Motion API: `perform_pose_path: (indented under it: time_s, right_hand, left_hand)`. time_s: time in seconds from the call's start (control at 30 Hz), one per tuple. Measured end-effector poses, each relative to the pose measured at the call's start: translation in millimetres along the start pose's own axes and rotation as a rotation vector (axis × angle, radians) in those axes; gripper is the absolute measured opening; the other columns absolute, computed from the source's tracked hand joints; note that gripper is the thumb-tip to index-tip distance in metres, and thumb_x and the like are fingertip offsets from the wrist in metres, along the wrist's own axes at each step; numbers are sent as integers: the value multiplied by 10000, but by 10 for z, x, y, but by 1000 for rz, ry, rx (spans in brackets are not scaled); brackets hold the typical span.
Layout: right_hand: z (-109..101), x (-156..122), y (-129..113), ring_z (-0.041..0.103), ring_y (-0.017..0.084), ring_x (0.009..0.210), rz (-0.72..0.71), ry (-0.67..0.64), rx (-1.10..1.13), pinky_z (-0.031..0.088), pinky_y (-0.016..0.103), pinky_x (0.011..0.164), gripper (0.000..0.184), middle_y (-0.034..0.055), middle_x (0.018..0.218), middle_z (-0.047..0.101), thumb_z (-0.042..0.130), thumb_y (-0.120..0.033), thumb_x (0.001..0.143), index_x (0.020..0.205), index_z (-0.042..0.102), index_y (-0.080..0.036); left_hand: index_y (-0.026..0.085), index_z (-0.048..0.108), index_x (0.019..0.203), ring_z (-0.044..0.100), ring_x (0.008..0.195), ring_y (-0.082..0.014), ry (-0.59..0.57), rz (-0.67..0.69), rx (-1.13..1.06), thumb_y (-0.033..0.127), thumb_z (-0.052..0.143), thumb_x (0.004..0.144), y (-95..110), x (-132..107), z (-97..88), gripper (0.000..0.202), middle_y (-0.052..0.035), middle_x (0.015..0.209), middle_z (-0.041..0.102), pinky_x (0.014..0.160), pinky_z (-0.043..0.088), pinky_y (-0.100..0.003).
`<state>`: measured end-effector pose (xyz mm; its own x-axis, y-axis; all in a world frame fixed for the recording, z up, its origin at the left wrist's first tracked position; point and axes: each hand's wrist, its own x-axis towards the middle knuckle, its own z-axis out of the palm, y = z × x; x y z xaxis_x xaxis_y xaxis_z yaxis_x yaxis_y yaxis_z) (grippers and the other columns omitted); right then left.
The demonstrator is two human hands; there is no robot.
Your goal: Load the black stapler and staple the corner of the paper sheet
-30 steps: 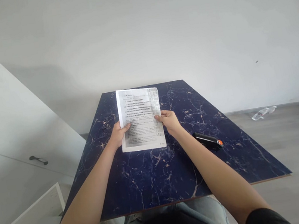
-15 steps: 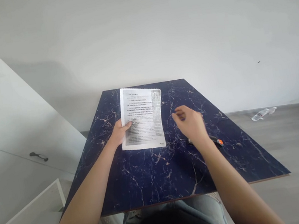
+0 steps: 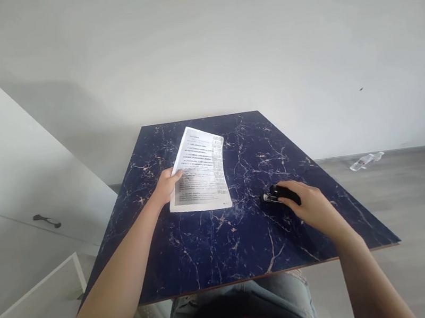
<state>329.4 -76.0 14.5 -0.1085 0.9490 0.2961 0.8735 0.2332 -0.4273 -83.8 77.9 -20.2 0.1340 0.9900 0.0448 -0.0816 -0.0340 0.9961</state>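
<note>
A printed sheaf of paper [image 3: 200, 174] lies on the dark blue marbled table [image 3: 218, 244], tilted to the right. My left hand [image 3: 166, 186] pinches its left edge, thumb on top. My right hand [image 3: 308, 203] lies over a black stapler [image 3: 278, 194] at the right of the table, its fingers wrapped round the stapler's body. Only the stapler's front end shows past my fingers.
A white cabinet [image 3: 5, 175] with a dark handle stands to the left, with a white box edge [image 3: 37, 299] below it. A clear plastic bottle [image 3: 364, 161] lies on the grey floor at the right. The white wall rises behind the table.
My right hand let go of the paper's right edge, swung right and down, and closed over the stapler. My left hand turned the paper clockwise.
</note>
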Motion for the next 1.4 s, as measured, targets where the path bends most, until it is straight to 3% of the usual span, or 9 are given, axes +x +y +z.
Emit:
perform_pose_path:
  time_s: [0.5, 0.8, 0.97, 1.07, 1.23, 1.4]
  right_hand:
    - [439, 435, -610, 656, 259, 1035, -181, -85, 218, 515, 418, 928, 330, 82, 1146, 698, 542, -220, 908, 1222, 637, -253]
    - [538, 390, -575, 604, 291, 1091, -278, 16, 200, 491, 496, 969, 315, 102, 1194, 661, 522, -297, 969, 1267, 608, -245]
    - [455, 444, -699, 600, 267, 1064, -216, 186, 225, 484, 436, 952, 236, 98, 1124, 651, 484, -316, 994, 1139, 651, -232]
    - [395, 559, -790, 601, 243, 975, -180, 219, 196, 479, 391, 900, 225, 91, 1035, 655, 435, -272, 1006, 1046, 650, -218]
    - [399, 921, -929, 556, 221, 834, -137, 151, 11, 435, 341, 817, 212, 74, 862, 625, 464, -260, 978, 835, 608, -198]
    - [553, 1242, -1016, 561, 209, 786, -71, -56, -160, 385, 305, 730, 225, 84, 823, 640, 469, -216, 947, 767, 600, -182]
  left_hand:
    - [112, 747, 1096, 706, 1006, -344, -7, 18, -147, 494, 828, 715, 28, -38, 101, 545, -149, 1068, 761, 913, 541, -473]
    - [104, 740, 1090, 710, 950, -309, 12, 23, -134, 483, 821, 730, 6, -28, 145, 529, -139, 1035, 762, 897, 535, -456]
    - [107, 743, 1081, 706, 937, -298, 3, 14, -97, 496, 819, 728, -38, -9, 141, 531, -134, 1028, 761, 879, 527, -431]
    - [109, 745, 1071, 705, 915, -287, 4, 9, -77, 511, 817, 724, -65, 6, 129, 536, -129, 1023, 761, 857, 524, -412]
    - [107, 749, 1037, 704, 870, -280, 12, -11, -76, 524, 839, 686, -59, 7, 137, 553, -119, 973, 765, 822, 524, -402]
    - [104, 750, 1025, 706, 891, -295, 6, -21, -87, 523, 858, 658, -16, -15, 160, 567, -120, 963, 766, 847, 528, -420]
